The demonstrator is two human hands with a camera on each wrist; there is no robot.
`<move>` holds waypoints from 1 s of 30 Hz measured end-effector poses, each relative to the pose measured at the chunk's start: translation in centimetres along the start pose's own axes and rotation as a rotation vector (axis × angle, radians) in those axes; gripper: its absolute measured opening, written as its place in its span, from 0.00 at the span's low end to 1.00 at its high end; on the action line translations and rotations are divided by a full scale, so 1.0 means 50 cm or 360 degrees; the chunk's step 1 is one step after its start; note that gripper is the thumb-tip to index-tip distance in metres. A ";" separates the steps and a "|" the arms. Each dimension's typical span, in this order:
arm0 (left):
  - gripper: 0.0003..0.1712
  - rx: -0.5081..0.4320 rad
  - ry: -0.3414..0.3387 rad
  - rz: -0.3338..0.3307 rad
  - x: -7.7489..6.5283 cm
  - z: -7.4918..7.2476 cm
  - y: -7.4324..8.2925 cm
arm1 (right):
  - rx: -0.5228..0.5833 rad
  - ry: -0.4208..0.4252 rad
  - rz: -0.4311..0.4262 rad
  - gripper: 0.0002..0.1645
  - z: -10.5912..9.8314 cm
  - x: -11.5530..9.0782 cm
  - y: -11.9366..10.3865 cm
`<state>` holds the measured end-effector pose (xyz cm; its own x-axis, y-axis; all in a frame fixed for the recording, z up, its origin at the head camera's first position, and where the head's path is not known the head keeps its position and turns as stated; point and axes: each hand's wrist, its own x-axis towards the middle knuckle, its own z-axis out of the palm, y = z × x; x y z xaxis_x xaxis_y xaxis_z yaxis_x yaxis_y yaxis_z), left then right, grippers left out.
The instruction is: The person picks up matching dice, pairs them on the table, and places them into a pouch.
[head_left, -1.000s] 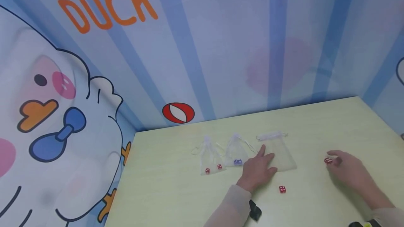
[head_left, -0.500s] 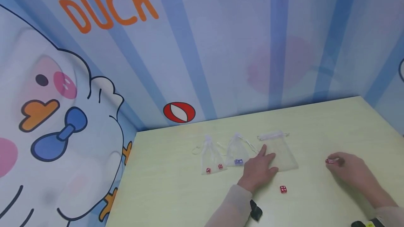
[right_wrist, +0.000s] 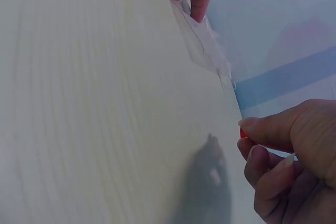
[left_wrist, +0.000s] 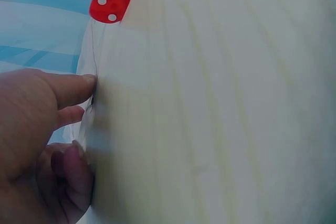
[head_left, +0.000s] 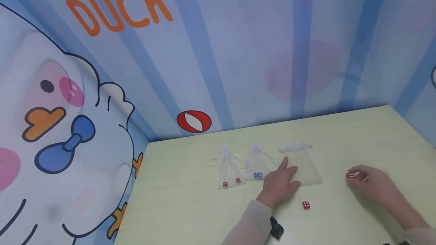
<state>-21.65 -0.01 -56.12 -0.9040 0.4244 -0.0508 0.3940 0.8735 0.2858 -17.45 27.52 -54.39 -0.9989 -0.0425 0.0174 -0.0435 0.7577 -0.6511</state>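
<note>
My right hand [head_left: 372, 184] pinches a red die [head_left: 350, 175] between thumb and fingertips, over the right part of the table. Only a sliver of that die [right_wrist: 243, 132] shows past the thumb in the right wrist view. My left hand [head_left: 277, 186] rests with spread fingers on the left side of a flat white mesh drawstring bag [head_left: 306, 167], partly covering it. A second red die [head_left: 306, 205] lies on the table just in front of this bag; it looms large as a red die [left_wrist: 110, 1] in the left wrist view.
Left of the hand lie two more mesh bags: one bag [head_left: 225, 162] with two red dice inside, another bag [head_left: 253, 158] with blue dice. The pale wooden table [head_left: 177, 199] meets a blue patterned backdrop [head_left: 248, 67] at its back edge.
My right hand shifts slightly left, and the die in its fingers has turned a little. The left hand stays in place on the bag.
</note>
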 end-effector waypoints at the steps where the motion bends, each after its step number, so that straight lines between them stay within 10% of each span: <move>1: 0.28 0.0002 -0.0006 -0.0008 -0.001 0.000 0.000 | 0.0017 -0.0003 -0.0012 0.14 0.002 -0.003 -0.007; 30: 0.28 -0.0001 -0.0012 -0.0024 0.003 0.002 0.003 | 0.0202 -0.0289 -0.0262 0.06 0.107 -0.050 -0.116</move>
<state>-21.72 0.19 -56.16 -0.9086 0.4128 -0.0627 0.3800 0.8798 0.2855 -14.64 19.74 -54.72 -0.9592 -0.2828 0.0021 -0.1914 0.6440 -0.7407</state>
